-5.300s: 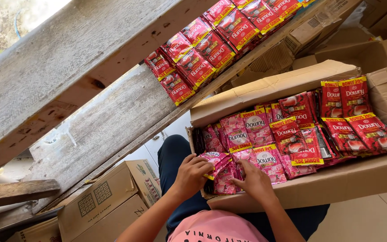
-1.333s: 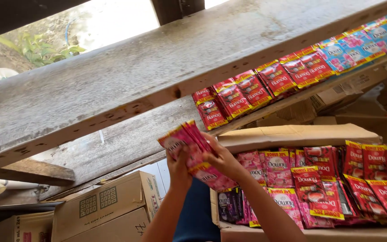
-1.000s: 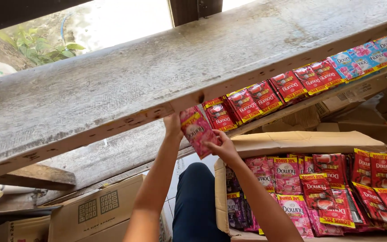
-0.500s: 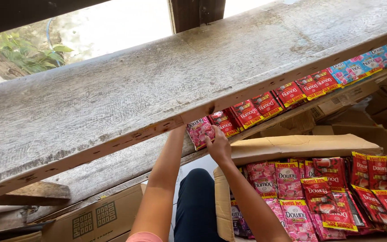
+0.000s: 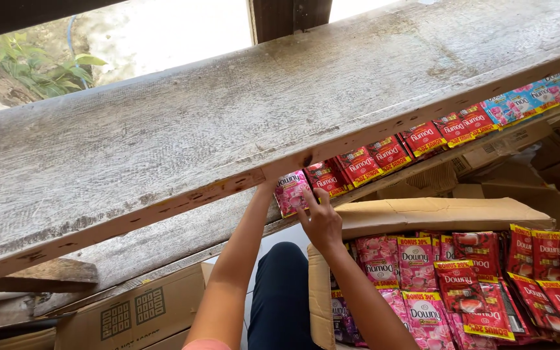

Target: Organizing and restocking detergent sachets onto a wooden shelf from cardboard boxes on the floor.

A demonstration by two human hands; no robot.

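Note:
A bundle of pink sachets [image 5: 291, 190] is held up against the underside of a weathered wooden plank [image 5: 228, 123], at the left end of a hanging row of red sachets [image 5: 384, 155]. My right hand [image 5: 322, 223] grips the bundle's lower right side, fingers spread over it. My left hand [image 5: 266, 192] reaches up to the bundle's top left corner; its fingers are hidden behind the plank's edge. Below my right arm stands an open cardboard box [image 5: 422, 210] filled with several red and pink sachets [image 5: 461, 279].
Blue sachets [image 5: 533, 97] continue the hanging row to the far right. A lower wooden plank [image 5: 163, 240] runs behind my arms. A closed cardboard carton [image 5: 131, 314] sits at lower left, more cartons at the right. My dark-trousered leg [image 5: 280, 291] is beside the box.
Both hands lifted the pink sachets out of the box and raised them to the plank's underside, beside the red row. The view tilted upward.

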